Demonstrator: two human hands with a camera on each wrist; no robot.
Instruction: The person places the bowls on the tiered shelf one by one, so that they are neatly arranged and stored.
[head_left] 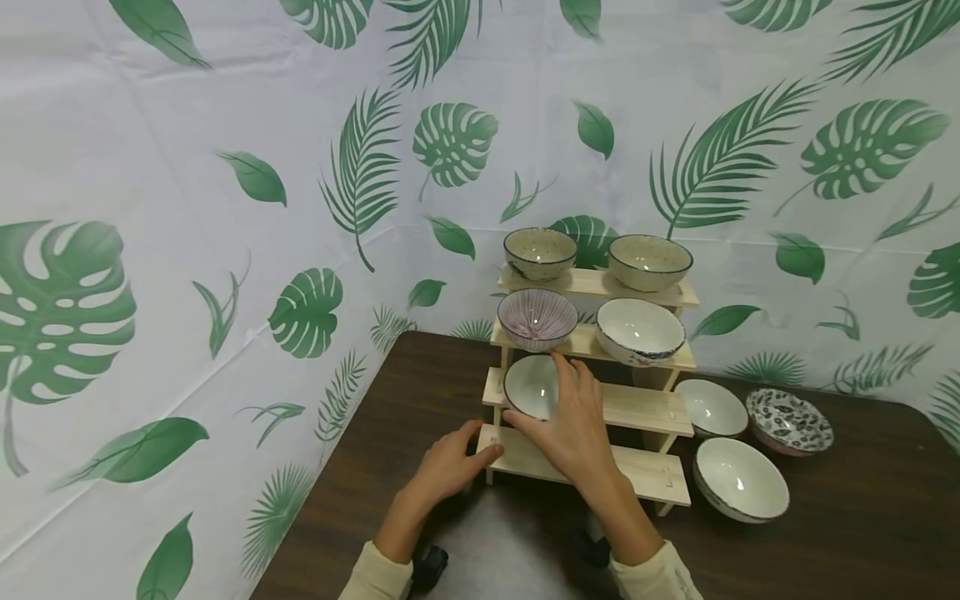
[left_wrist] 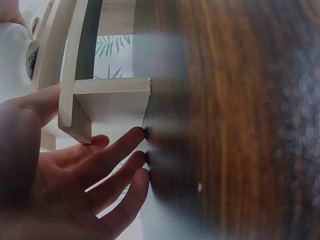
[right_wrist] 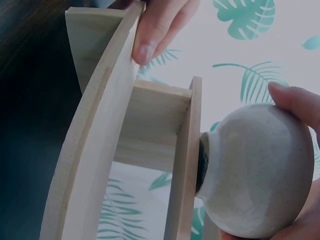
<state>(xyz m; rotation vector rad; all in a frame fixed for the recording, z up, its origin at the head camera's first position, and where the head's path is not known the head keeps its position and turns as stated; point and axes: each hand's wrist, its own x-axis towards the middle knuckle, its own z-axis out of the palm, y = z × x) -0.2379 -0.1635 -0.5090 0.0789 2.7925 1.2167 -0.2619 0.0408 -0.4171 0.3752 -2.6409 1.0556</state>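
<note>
White inside, one bowl [head_left: 528,387] is pinched between thumb and curled fingers of the right hand [head_left: 573,425], foot touching the third step [head_left: 645,408]. The left hand [head_left: 445,464], loosely spread, touches the bottom step [head_left: 637,473]. Toward twelve, four bowls [head_left: 641,333] look done on the upper steps [head_left: 588,282]; toward four, three loose bowls [head_left: 742,482] on the table [head_left: 862,525] seem left. Bare wood runs at three to both lower steps' ends.

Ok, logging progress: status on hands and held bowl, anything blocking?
Right hand grips white bowl at second-lowest shelf. Left hand touches bottom shelf. Nothing visibly blocking; purple bowl above.
</note>
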